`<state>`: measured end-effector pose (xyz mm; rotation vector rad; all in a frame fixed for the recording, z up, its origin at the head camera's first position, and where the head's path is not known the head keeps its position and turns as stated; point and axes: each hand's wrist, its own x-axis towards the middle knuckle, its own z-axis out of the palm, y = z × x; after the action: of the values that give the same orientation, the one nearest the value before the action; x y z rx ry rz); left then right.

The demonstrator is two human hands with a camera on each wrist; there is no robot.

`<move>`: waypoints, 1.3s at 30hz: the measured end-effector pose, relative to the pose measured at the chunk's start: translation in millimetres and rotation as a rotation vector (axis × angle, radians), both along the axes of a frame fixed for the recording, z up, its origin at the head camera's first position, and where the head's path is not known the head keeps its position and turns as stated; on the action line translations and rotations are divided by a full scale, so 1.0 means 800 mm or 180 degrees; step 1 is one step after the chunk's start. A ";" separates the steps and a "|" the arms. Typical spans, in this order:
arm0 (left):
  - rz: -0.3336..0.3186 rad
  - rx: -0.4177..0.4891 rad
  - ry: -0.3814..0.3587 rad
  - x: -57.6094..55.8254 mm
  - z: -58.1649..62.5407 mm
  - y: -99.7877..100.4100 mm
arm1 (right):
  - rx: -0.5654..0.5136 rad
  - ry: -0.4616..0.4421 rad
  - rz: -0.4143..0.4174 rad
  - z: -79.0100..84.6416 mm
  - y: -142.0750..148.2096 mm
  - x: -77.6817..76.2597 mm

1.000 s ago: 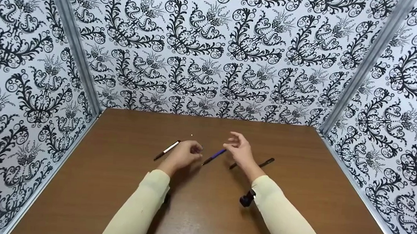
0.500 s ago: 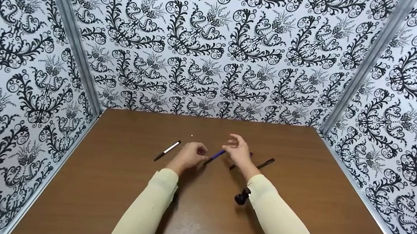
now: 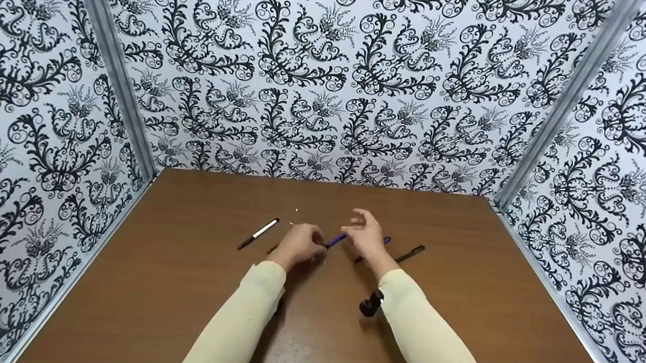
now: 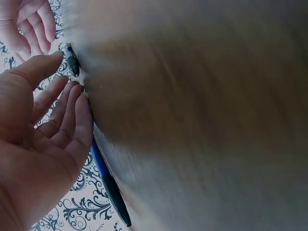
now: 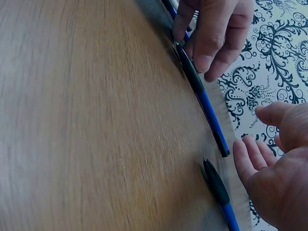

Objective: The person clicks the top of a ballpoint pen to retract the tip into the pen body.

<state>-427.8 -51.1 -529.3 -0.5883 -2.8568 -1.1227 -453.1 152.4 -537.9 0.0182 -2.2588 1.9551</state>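
Left hand brought to the dark end of the middle blue pen, right hand at its other end.

Over the last second the left hand has moved rightward while the right has barely shifted, which, I judge, leaves both pen ends within easy reach. The pen lies aslant on the table between the hands. The left thumb and fingers are parted around its tip, seemingly without gripping, though contact there is hard to make out; the right hand is relaxed, fingers loosely curved, holding nothing, just beside the blue end. A white-and-black pen lies to the left, a black pen to the right. No brand or lettering is readable on any of them.
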 end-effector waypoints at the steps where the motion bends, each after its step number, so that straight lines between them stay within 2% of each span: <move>1: 0.0016 -0.0036 0.0012 0.000 0.000 0.001 | 0.0011 0.0006 -0.0002 -0.001 0.000 -0.001; 5: 0.0086 -0.0211 0.0053 -0.002 -0.003 0.005 | 0.0072 0.0028 -0.0008 -0.003 0.000 -0.001; 7: 0.0096 -0.0299 0.0060 -0.010 -0.009 0.007 | 0.0119 0.0062 -0.0025 -0.004 0.000 -0.001; 9: 0.0107 -0.0402 0.0139 -0.024 -0.023 0.008 | 0.0122 0.0068 -0.0036 -0.004 0.000 -0.001; 13: 0.0142 -0.0499 0.0271 -0.064 -0.066 0.009 | 0.0081 0.0069 -0.0060 -0.003 -0.001 -0.002; 14: 0.0165 -0.0508 0.0282 -0.070 -0.073 0.009 | 0.0066 0.0068 -0.0060 -0.003 -0.001 -0.002; 16: 0.0189 -0.0474 0.0258 -0.072 -0.077 0.009 | 0.0080 0.0077 -0.0079 -0.003 -0.002 -0.003; 18: 0.0192 -0.0453 0.0234 -0.061 -0.062 0.009 | 0.0050 0.0048 -0.0093 -0.003 -0.001 -0.002; 22: 0.0183 -0.0248 0.0135 -0.024 -0.022 0.012 | -0.0043 0.0008 -0.0162 -0.002 -0.001 -0.002; 24: 0.0184 -0.0080 0.0062 -0.012 -0.009 0.013 | -0.0080 0.0027 -0.0220 -0.001 -0.001 -0.002; 28: 0.0258 0.0268 -0.0125 -0.003 -0.003 0.016 | -0.0105 0.0102 -0.0329 0.001 0.000 -0.001; 33: 0.0284 0.0706 -0.0370 0.000 -0.001 0.017 | -0.0136 0.0088 -0.0370 0.003 0.000 0.000; 39: 0.0269 0.0945 -0.0344 -0.001 -0.001 0.018 | -0.0137 0.0055 -0.0379 0.007 0.000 0.000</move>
<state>-428.8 -36.8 -530.2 -0.3978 -2.6897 -1.5668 -453.3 152.6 -532.0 -0.1018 -2.1536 1.9341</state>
